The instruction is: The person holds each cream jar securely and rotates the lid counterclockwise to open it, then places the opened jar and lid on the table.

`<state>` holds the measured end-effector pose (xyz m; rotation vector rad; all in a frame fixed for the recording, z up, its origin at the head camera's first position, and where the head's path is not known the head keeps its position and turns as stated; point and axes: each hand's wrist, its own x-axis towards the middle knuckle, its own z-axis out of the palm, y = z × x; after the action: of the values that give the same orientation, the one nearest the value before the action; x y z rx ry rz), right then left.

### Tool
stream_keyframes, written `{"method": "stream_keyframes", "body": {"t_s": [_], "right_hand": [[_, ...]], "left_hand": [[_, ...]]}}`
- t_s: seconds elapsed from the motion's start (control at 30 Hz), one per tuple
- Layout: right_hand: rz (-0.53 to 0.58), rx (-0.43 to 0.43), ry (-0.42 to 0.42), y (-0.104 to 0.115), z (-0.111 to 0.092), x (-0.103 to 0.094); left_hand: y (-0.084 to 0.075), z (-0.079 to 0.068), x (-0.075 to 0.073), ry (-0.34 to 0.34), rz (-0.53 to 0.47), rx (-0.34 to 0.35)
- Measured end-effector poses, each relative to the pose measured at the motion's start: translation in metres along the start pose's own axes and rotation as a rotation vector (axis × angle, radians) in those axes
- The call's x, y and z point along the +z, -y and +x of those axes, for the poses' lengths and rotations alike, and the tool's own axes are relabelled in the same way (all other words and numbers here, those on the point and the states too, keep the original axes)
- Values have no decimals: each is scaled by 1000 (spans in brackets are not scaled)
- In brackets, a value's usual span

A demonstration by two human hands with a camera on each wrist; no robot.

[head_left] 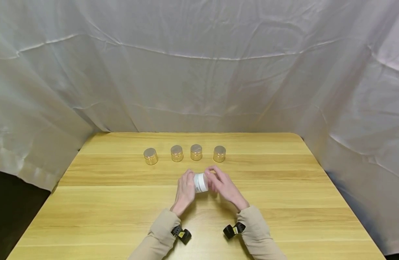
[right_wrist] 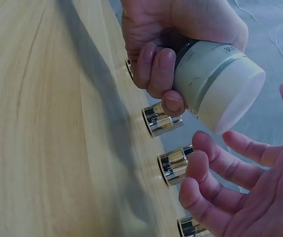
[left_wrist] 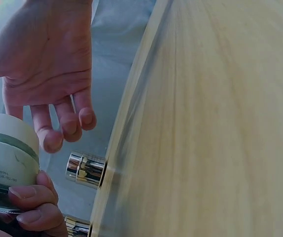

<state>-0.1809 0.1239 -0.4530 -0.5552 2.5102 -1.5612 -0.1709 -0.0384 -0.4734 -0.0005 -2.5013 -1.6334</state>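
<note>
Pale wood-grain planks form the worktop (head_left: 105, 216), with clock directions taken from the white-lidded jar (head_left: 201, 182), twelve pointing away from the person. Nearest, tan sleeves (head_left: 160, 229) reach in from seven and four o'clock, each carrying a small black wrist camera (head_left: 181, 234). At nine o'clock, the left hand (head_left: 185, 186) has its fingers wrapped around the jar's pale green body, holding it tilted on its side, the white lid (right_wrist: 232, 94) facing roughly three. Two lines of small print (left_wrist: 6, 176) show on that body. At three o'clock, the right hand (head_left: 223, 186) curves loosely beside the lid, its fingers (right_wrist: 230, 168) apart; whether a fingertip touches the lid, I cannot tell. Beyond stand four shiny gold pots (head_left: 177, 154), upright and separate, at about ten, between ten and eleven, just short of twelve, and one. Farthest, wrinkled grey cloth (head_left: 199, 83) hangs behind the worktop.
</note>
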Motion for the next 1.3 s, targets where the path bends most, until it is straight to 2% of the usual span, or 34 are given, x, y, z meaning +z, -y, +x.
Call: {"method": "stream_keyframes", "body": {"t_s": [0.27, 0.57, 1.03, 1.3], "right_hand": [[78, 28, 42, 3, -2, 1], [87, 41, 50, 1, -1, 3], [41, -42, 58, 2, -3, 1], [31, -75, 72, 1, -3, 0]], "left_hand": [[0, 0, 0, 2, 5, 8], [2, 0, 0, 17, 11, 6], [3, 0, 0, 10, 26, 15], [2, 0, 0, 26, 10, -14]]}}
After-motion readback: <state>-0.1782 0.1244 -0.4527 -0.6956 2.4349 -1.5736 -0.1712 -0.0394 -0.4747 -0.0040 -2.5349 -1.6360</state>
